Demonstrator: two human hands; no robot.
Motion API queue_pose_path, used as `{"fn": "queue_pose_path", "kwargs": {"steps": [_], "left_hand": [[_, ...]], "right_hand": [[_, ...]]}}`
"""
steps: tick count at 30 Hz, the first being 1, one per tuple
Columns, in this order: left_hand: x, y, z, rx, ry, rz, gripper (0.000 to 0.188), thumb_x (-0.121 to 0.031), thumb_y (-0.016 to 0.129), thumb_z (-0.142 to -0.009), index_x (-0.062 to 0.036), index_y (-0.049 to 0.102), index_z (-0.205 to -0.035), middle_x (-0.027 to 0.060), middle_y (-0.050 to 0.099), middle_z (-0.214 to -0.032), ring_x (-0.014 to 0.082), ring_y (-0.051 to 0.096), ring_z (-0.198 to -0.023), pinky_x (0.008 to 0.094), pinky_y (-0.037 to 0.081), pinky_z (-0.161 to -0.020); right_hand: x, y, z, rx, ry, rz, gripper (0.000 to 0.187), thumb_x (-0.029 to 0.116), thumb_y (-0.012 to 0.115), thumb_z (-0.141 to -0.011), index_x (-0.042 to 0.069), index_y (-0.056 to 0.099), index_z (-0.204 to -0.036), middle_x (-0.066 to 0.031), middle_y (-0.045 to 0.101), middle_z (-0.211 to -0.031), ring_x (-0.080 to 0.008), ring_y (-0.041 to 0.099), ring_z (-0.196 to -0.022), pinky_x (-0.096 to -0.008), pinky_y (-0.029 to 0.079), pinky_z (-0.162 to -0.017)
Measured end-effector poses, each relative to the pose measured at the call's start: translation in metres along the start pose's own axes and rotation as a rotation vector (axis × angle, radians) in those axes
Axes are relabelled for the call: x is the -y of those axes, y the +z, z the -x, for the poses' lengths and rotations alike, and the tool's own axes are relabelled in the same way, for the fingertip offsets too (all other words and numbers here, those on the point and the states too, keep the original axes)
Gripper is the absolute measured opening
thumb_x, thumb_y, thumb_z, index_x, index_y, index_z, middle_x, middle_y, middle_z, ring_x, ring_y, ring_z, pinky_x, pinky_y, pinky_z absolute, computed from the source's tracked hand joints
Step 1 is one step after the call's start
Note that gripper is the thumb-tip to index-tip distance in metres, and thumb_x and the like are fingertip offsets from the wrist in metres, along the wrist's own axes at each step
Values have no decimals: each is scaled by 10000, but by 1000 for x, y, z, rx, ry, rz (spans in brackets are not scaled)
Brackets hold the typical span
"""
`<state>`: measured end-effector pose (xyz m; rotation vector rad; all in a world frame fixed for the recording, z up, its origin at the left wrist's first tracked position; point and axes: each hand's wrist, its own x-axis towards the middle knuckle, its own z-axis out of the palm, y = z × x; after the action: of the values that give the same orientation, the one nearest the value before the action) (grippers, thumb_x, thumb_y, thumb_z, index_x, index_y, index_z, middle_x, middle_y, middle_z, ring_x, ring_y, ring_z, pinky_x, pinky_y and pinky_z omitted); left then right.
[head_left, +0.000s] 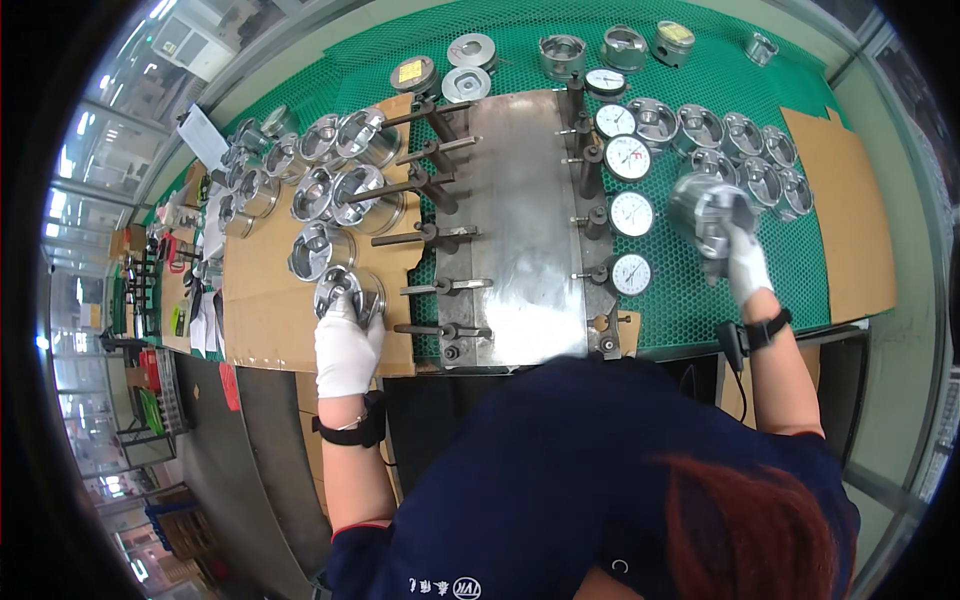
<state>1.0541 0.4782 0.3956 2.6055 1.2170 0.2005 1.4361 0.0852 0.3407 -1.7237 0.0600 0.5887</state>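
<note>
My left hand (347, 350), in a white glove, has its fingers closed on the near rim of a metal engine piston (372, 290) on the cardboard. Several more pistons (320, 250) stand behind it with their hollow sides showing. To the right, my gloved right hand (745, 262) grips another piston (705, 210), blurred by motion, just in front of the group of pistons (742, 135) on the green mat. Part of that group is hidden behind the held piston.
Between my hands lies a steel plate (530, 230) with clamped rods along both sides. Round dial gauges (631, 213) line its right side. More pistons (563, 55) stand at the back of the green mat (680, 310). Cardboard (845, 210) covers the right end, and a clipboard (202, 137) leans far left.
</note>
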Motion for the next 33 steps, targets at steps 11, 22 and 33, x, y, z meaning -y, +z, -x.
{"fn": "queue_pose_path", "kwargs": {"steps": [11, 22, 33], "left_hand": [[0, 21, -8, -147, -194, -160, 368, -348, 722, -867, 13, 683, -931, 244, 703, -921, 433, 681, -864, 493, 539, -801], [16, -46, 36, -97, -571, 938, 478, -374, 697, -900, 38, 668, -1139, 91, 704, -953, 171, 678, -789, 275, 535, -614], [-77, -15, 47, 731, -129, 1330, 400, -204, 567, -999, 86, 579, -1274, 149, 671, -1182, 222, 675, -1054, 328, 546, -917]], "right_hand": [[-41, 69, -128, 108, 209, -84, 476, 451, 471, -1023, 56, 545, -1277, -162, 718, -988, -249, 722, -770, -383, 600, -679], [31, 35, 49, 261, -266, -25, 537, 233, 550, -1040, 10, 403, -1506, -108, 671, -1065, -178, 689, -856, -299, 580, -744], [44, 166, 159, 711, -961, 464, 1269, 284, 959, -609, -9, 192, -1577, -260, 421, -1435, -388, 493, -1290, -439, 423, -1083]]}}
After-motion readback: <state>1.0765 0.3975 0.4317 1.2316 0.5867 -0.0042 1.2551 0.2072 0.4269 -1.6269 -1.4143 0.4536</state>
